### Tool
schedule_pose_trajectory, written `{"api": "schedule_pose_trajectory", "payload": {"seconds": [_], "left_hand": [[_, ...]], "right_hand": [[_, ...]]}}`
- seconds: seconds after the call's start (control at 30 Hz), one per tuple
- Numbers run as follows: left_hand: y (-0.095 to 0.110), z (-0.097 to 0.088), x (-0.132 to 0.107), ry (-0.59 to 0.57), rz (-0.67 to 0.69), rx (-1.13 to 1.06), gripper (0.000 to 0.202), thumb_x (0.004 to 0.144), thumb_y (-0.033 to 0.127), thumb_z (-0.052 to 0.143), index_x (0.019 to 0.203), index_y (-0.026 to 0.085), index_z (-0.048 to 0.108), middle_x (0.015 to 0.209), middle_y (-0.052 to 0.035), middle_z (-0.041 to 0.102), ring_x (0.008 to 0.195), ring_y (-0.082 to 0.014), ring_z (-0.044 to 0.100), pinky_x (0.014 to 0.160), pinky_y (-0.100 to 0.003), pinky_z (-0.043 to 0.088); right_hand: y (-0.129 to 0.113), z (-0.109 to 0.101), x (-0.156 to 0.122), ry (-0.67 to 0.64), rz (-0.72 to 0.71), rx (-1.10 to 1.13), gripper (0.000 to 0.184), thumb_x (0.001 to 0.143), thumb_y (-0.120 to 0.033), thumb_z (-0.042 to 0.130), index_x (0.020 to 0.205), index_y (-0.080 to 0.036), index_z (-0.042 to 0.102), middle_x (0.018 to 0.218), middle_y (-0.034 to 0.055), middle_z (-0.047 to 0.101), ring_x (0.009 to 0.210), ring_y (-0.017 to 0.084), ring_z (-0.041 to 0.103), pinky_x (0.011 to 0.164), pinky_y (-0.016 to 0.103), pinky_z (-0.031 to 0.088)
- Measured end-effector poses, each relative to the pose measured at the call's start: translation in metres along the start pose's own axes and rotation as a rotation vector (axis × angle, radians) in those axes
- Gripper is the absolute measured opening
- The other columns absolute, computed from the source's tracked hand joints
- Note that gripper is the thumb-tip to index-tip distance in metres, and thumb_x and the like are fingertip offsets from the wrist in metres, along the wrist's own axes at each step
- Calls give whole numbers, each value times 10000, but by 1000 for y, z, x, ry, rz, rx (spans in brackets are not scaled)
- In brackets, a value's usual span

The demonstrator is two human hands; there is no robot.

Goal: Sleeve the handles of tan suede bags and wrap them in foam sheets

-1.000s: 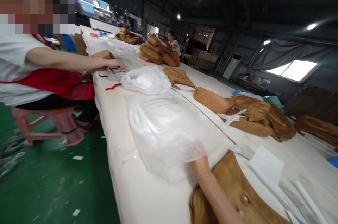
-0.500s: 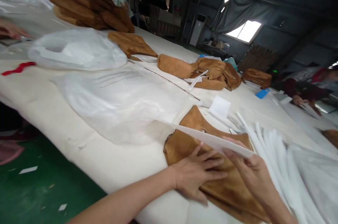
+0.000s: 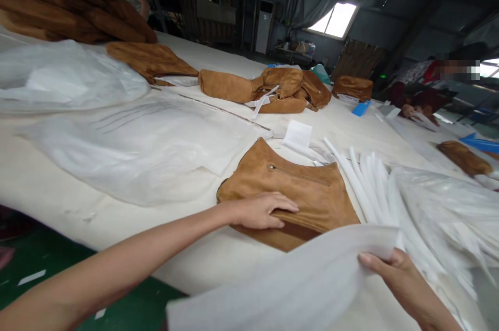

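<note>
Both matter: my loosely spread left hand (image 3: 259, 210) should steady the brown handbag (image 3: 298, 183); my right hand (image 3: 403, 279) pinches the foam sheet (image 3: 296, 279) near it.

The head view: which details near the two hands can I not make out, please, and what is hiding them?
All in the head view:
Brown bag: partly covered by the left hand and the white sheet.
White sheet: cut off by the bottom edge.
Right hand: some fingers hidden behind the sheet.
Plastic bag: dark lines on it, too blurred to read.
</note>
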State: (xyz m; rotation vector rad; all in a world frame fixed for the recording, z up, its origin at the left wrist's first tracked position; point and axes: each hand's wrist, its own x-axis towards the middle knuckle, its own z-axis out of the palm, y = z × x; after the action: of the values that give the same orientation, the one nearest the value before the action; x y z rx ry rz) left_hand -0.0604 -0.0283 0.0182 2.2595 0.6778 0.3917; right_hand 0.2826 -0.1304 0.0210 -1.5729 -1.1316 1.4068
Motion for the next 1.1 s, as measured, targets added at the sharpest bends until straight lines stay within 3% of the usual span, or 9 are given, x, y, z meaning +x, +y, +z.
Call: {"api": "schedule_pose_trajectory", "payload": {"seconds": [0.13,0.27,0.43,0.57,0.73,0.83,0.93,1.0,1.1], "left_hand": [[7,-27,19,-209,-166,-188,379,847,251,618,1223,220,651,1194,-18,691,1071,-200,633,915,-267,470],[14,-48,36,-331,-193,-137,284,810,252,639,1078,182,704,1016,3,725,932,-186,649,795,-241,476],[20,-62,47,-398,-203,-124,348,812,265,634,1141,164,683,1128,-25,711,1028,-196,638,887,-255,470],[33,-67,47,-392,-238,-89,423,875,433,575,1187,164,667,1272,-60,655,1184,-231,579,1000,-289,423],[60,-61,36,-365,-288,121,613,815,686,549,1169,197,658,1210,-73,674,1118,-262,608,914,-308,467],[67,-48,27,-282,-289,414,514,769,526,705,1138,177,631,1140,-96,683,1033,-280,633,816,-311,479],[63,-35,20,-190,-287,612,213,832,263,652,1028,184,622,1072,-77,682,968,-262,646,727,-302,458],[57,-31,18,-148,-284,650,117,846,187,597,962,201,607,1033,-51,678,924,-245,651,666,-296,439],[49,-28,15,-103,-261,670,66,858,188,578,918,212,580,1011,-33,668,911,-241,648,637,-299,429]], "right_hand": [[12,11,-6,100,22,-118,452,670,-552,787,868,-146,774,874,81,777,844,310,717,736,367,598],[30,25,-13,296,17,-185,577,647,-614,760,990,-150,761,1012,70,770,1051,344,676,883,376,579],[46,48,-24,533,79,-268,683,692,-688,664,1066,-121,730,1138,109,733,1260,374,547,1067,441,460],[55,58,-25,595,94,-254,735,700,-704,642,1142,-118,690,1189,135,708,1258,372,551,1117,483,387],[59,62,-21,647,60,-338,726,652,-726,631,1069,-136,705,1115,147,734,1204,394,584,1052,494,440],[55,70,-19,684,61,-331,688,623,-741,623,948,-142,718,1010,152,756,1130,400,620,942,458,509],[50,71,-19,624,24,-319,657,662,-737,605,926,-146,715,923,125,762,1018,363,664,834,410,539],[46,62,-24,599,-45,-347,644,700,-712,616,1002,-149,697,927,108,754,946,326,678,789,392,539],[35,51,-42,833,-297,-475,576,769,-628,639,1098,-156,636,994,113,709,893,285,656,785,402,521]]}}
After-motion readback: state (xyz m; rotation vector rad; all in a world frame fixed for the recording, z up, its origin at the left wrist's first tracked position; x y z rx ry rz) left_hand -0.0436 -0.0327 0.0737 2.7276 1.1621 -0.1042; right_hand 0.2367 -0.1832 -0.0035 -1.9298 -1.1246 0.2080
